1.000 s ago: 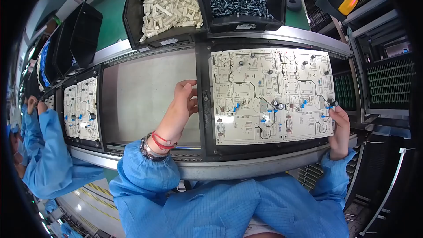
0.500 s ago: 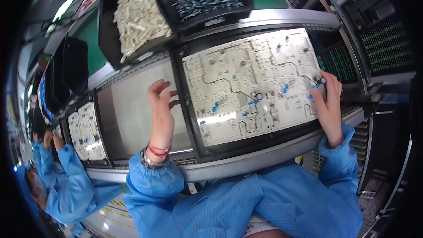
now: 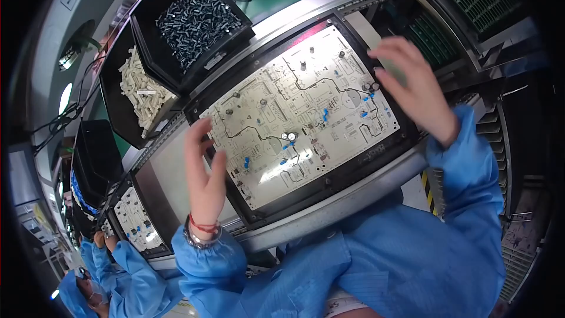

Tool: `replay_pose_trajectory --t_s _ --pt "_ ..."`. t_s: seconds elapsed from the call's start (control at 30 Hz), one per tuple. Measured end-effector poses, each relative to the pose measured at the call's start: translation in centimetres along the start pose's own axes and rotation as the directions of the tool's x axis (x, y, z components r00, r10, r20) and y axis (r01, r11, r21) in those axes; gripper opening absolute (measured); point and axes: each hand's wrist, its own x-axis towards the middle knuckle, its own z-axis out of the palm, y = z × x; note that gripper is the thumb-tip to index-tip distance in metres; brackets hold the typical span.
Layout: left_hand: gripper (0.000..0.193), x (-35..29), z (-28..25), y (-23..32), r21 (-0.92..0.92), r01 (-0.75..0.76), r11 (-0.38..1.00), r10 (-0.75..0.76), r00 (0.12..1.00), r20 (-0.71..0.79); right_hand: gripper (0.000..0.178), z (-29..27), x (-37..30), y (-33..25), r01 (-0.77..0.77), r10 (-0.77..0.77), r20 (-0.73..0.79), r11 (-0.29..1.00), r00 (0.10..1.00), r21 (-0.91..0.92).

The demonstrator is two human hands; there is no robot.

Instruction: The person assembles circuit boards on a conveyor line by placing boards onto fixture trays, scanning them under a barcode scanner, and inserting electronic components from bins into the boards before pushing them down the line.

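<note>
Above the circuit board (image 3: 303, 115) hover both open, empty hands, left hand (image 3: 204, 174) and blurred right hand (image 3: 415, 91); behind sit two black bins (image 3: 176, 53), seemingly of small parts.

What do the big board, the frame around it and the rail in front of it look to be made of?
The circuit board looks like pale laminate with a matt printed face, dark traces and small blue parts. Its black carrier frame seems to be matt plastic or coated metal; the look leaves that open. The conveyor rail looks like brushed bare metal, grey with a soft sheen.
</note>
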Motion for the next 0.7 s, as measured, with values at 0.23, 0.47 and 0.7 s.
replay_pose_trajectory --t_s 0.23,0.47,0.7 --pt "0.065 6.7 5.2 1.3 0.464 -0.538 0.704 0.384 0.838 0.389 0.017 4.2 8.2 5.2 0.014 -0.016 0.021 0.996 1.000 0.093" --pt "0.067 6.9 7.3 0.3 0.427 -0.530 0.733 0.367 0.836 0.407 0.013 5.7 9.0 6.1 0.083 -0.084 -0.066 0.996 0.994 -0.009" --pt "0.069 6.7 7.7 0.8 0.461 -0.520 0.719 0.338 0.842 0.421 0.015 6.0 9.2 6.4 0.079 -0.083 -0.077 0.995 0.994 -0.056"
